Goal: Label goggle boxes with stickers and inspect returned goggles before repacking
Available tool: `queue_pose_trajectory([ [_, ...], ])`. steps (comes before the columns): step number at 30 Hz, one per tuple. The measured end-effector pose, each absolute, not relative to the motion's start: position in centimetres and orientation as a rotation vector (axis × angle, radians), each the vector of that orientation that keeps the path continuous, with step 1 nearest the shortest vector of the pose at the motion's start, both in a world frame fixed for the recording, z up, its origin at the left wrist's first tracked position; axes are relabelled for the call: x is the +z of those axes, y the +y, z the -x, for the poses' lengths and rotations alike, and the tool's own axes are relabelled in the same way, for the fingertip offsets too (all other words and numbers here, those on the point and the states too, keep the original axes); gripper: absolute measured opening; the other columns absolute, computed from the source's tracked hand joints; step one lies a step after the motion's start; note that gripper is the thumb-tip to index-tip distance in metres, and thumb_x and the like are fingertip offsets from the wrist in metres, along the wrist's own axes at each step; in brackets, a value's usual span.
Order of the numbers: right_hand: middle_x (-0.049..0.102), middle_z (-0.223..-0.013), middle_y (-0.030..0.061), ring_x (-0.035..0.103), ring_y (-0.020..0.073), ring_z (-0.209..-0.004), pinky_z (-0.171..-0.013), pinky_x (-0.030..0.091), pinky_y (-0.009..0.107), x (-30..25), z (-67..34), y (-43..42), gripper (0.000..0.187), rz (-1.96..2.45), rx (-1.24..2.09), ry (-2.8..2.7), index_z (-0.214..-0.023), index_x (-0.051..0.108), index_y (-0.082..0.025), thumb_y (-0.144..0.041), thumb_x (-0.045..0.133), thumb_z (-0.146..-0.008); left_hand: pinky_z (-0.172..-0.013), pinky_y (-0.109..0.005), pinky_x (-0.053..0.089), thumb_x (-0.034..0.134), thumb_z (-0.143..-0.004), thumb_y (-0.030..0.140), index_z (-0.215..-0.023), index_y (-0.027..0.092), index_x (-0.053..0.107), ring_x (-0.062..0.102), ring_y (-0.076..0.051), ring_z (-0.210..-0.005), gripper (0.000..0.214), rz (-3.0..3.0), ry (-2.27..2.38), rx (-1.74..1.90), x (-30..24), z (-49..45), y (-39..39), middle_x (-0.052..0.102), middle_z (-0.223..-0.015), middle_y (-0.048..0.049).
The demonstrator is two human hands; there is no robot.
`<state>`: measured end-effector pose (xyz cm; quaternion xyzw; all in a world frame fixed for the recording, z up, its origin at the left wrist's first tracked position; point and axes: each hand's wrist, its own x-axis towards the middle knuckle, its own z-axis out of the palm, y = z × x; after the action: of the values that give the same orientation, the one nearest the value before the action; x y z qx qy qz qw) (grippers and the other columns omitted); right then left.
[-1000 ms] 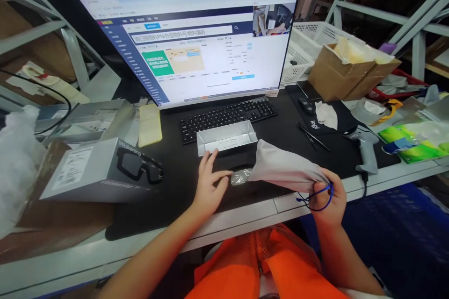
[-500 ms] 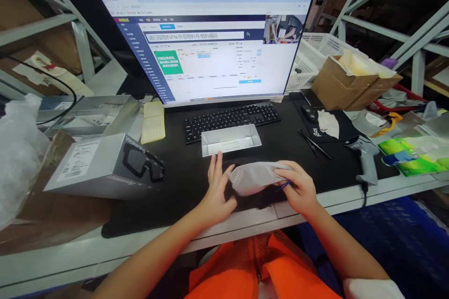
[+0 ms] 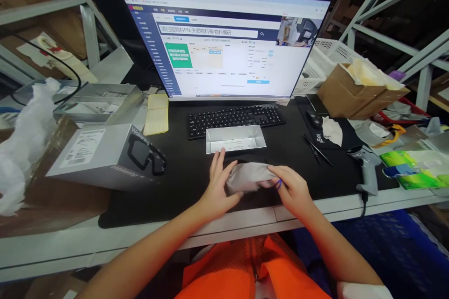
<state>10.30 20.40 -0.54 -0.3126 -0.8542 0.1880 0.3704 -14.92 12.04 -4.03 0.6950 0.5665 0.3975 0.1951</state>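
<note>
A soft grey cloth pouch (image 3: 249, 175) is held just above the black desk mat, between my two hands. My left hand (image 3: 221, 187) cups its left end, thumb on the near side and index finger along the top, the other fingers stretched toward the tray. My right hand (image 3: 292, 188) pinches the pouch's right end, and a thin blue loop (image 3: 278, 184) shows by those fingers. What the pouch contains is hidden. Just beyond my left fingertips lies an open silver-grey box tray (image 3: 235, 142) with small print inside.
Behind the tray are a black keyboard (image 3: 235, 120) and a monitor (image 3: 224, 51). At left stands a grey goggles box (image 3: 105, 156) near a brown carton (image 3: 70, 205). A pen (image 3: 317, 149), mouse (image 3: 314, 119), barcode scanner (image 3: 366, 168) and green tissue pack (image 3: 414, 168) lie at right.
My left hand has closed in on the pouch's left end, thumb now against it. My right hand has shifted slightly left, and the pouch looks shorter and more bunched. The view has tilted a little.
</note>
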Motion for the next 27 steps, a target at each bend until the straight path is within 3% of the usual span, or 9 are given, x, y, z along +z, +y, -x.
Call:
queue_pose_trajectory([
  [5,0.077,-0.11,0.0093,0.074,0.0235,-0.099,-0.086,0.062,0.037,-1.9,-9.3,19.5,0.028,0.942,0.611,-1.96,-0.116,0.076,-0.024,-0.034,0.056,-0.099,-0.12,-0.072,0.015,0.076,-0.08,0.021,-0.153,0.027,0.033,-0.011,-0.041,-0.156,0.086,-1.943,1.587,1.132,-4.4,14.9,12.1,-0.009,-0.17,-0.0159],
  [9,0.077,-0.111,0.009,0.073,0.0238,-0.099,-0.086,0.062,0.038,-2.7,-8.4,19.4,0.033,0.992,0.657,-2.063,-0.12,0.075,-0.024,-0.038,0.051,-0.101,-0.12,-0.071,0.016,0.075,-0.08,0.021,-0.153,0.027,0.035,-0.008,-0.04,-0.157,0.083,-1.926,1.603,1.138,-4.2,14.8,12.0,-0.006,-0.171,-0.0157],
  [16,0.069,-0.094,0.0104,0.064,0.0226,-0.084,-0.072,0.054,0.035,-2.0,-9.8,20.9,0.036,1.039,0.243,-2.426,-0.125,0.072,-0.021,-0.035,0.046,-0.104,-0.121,-0.068,0.019,0.07,-0.086,0.026,-0.145,0.024,0.046,-0.001,-0.039,-0.157,0.063,-1.931,1.659,1.175,-4.1,14.6,12.0,0.004,-0.171,-0.0154],
  [21,0.066,-0.085,0.0073,0.064,0.0201,-0.077,-0.07,0.051,0.031,-1.9,-8.9,20.8,0.031,0.971,0.407,-2.58,-0.106,0.073,-0.019,-0.027,0.043,-0.104,-0.121,-0.067,0.019,0.069,-0.087,0.027,-0.149,0.024,0.04,0.001,-0.037,-0.157,0.068,-1.956,1.625,1.207,-4.2,14.3,12.0,0.01,-0.17,-0.0168],
  [25,0.066,-0.078,0.0033,0.062,0.0196,-0.071,-0.064,0.047,0.03,-1.7,-7.2,21.7,0.013,1.154,0.581,-2.484,-0.097,0.068,-0.02,-0.029,0.058,-0.096,-0.121,-0.067,0.018,0.067,-0.088,0.029,-0.151,0.026,0.038,0.002,-0.038,-0.157,0.069,-1.982,1.608,1.149,-3.9,14.5,12.0,0.013,-0.169,-0.0163],
  [27,0.062,-0.066,-0.0009,0.058,0.0176,-0.06,-0.058,0.043,0.028,-1.5,-7.2,22.4,0.016,1.268,0.687,-2.383,-0.089,0.065,-0.021,-0.037,0.067,-0.09,-0.121,-0.066,0.02,0.066,-0.089,0.031,-0.15,0.026,0.04,0.008,-0.038,-0.157,0.067,-1.974,1.635,1.123,-3.8,14.6,12.0,0.017,-0.169,-0.016],
])
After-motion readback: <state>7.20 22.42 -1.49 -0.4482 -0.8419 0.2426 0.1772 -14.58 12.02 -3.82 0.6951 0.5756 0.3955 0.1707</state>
